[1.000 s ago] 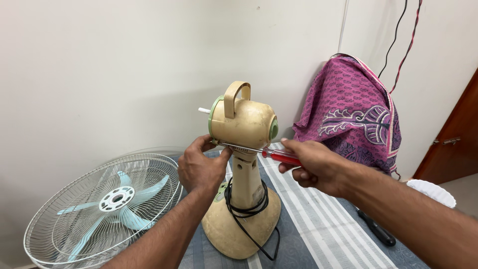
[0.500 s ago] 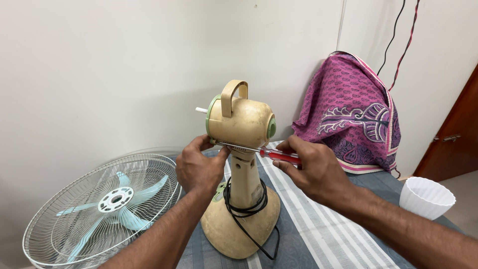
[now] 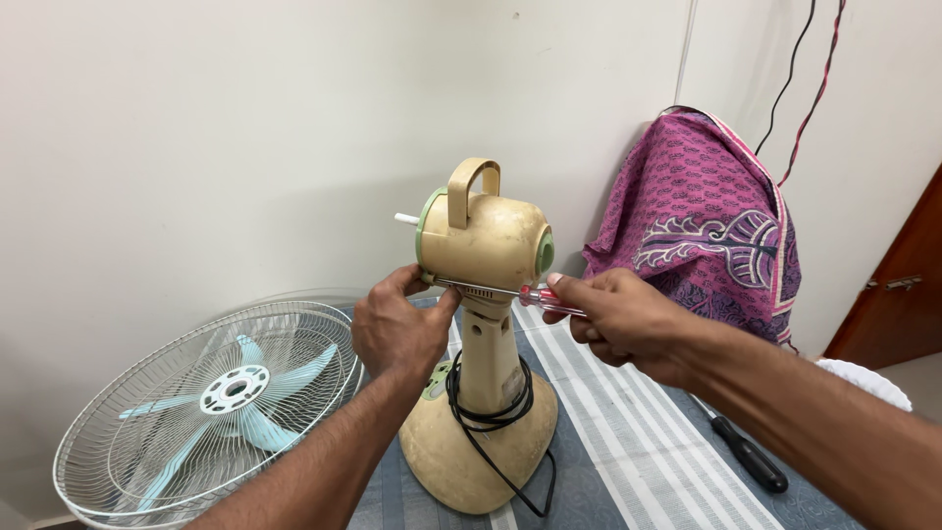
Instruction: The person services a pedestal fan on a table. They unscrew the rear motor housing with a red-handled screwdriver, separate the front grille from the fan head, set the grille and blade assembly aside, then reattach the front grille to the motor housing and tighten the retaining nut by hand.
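A cream table fan body [image 3: 488, 240] with a top handle stands upright on its round base [image 3: 478, 444] on a striped cloth. A black cord [image 3: 488, 402] is wound around its neck. My left hand [image 3: 400, 329] grips the lower front edge of the motor housing, by the green rim. My right hand [image 3: 618, 319] holds a red-handled screwdriver [image 3: 510, 292], its shaft running left under the housing toward my left fingers.
A wire fan guard with pale blue blades [image 3: 211, 402] leans at the left against the white wall. A purple patterned cloth [image 3: 706, 226] covers something at the right. A black-handled screwdriver [image 3: 748, 456] lies on the striped cloth [image 3: 628, 451]. White cup [image 3: 868, 378] and brown door [image 3: 898, 285] at far right.
The view has shifted slightly; both hands stay at the fan's motor housing with the screwdriver in the same place. No clear movement of the fan.
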